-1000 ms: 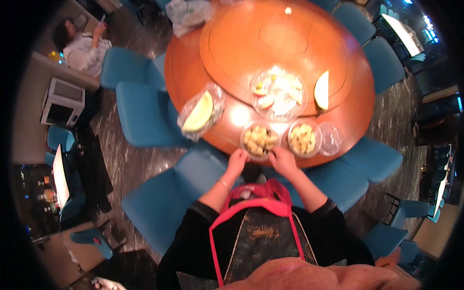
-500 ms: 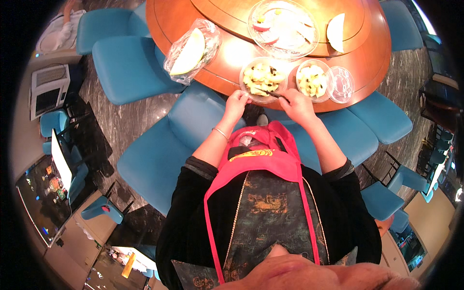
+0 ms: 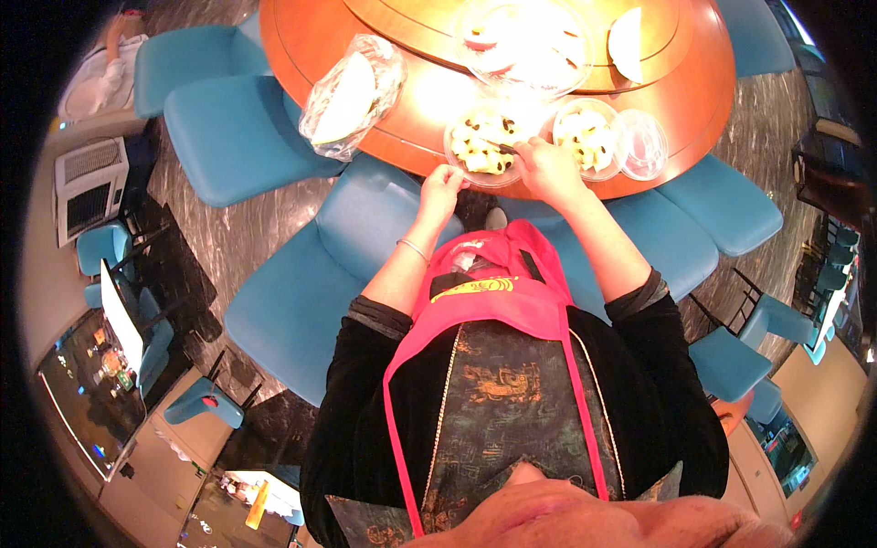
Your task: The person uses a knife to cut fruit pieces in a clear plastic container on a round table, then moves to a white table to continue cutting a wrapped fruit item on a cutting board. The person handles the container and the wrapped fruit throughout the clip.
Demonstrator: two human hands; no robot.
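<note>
A clear bowl of pale fruit chunks with dark specks (image 3: 487, 155) sits at the table's front edge. My left hand (image 3: 443, 187) is closed on its near-left rim. My right hand (image 3: 548, 171) grips a dark thin utensil (image 3: 507, 147) reaching into the same bowl. Just right stand a second bowl of chunks (image 3: 585, 137) and an empty round lid or container (image 3: 644, 142). Behind them, glare washes out a large clear plate (image 3: 521, 59) with several pieces on it. A pale melon wedge (image 3: 626, 46) lies at the back right; another (image 3: 343, 96), wrapped in plastic, lies left.
The round wooden table (image 3: 402, 146) has a raised turntable. Blue chairs (image 3: 228, 137) surround it, close beside and below my arms, over a dark marbled floor (image 3: 256, 224). A white boxy appliance (image 3: 87, 187) and a person in a pale top (image 3: 100, 78) are at the left.
The view has tilted, so the table sits higher in the picture than a second ago. My right hand and the utensil have moved slightly up and left over the bowl.
</note>
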